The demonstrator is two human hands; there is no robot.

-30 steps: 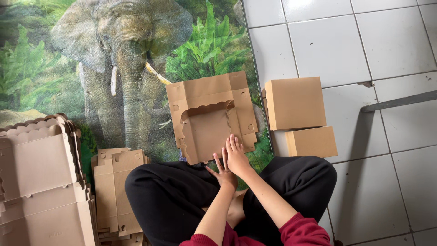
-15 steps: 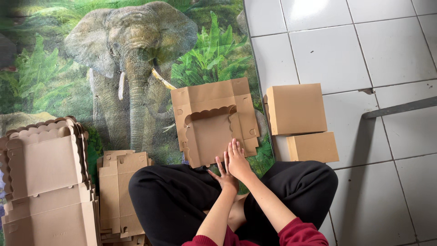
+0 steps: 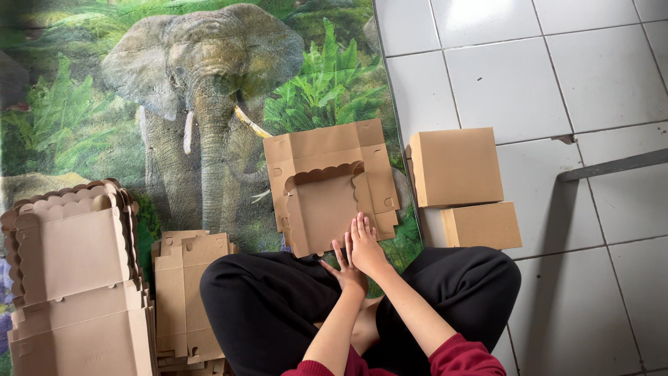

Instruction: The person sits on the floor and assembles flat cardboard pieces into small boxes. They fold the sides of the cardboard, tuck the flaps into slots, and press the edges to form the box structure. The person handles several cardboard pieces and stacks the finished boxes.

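While still pressed together, hands (image 3: 356, 254) on unmoved box blank (image 3: 332, 186).

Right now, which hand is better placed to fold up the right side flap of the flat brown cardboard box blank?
Right, probably: the right hand rests on the cardboard box blank, nearer that flap; the left hand sits lower, at its near edge.

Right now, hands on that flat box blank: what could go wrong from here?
1. Both hands, left hand and right hand, press only the near edge of the die-cut blank; the far flaps are unheld, so it may slide on the elephant mat.
2. The scalloped edge looks thin and could crease or tear.
3. The two folded boxes sit close by on the tile and could get knocked.
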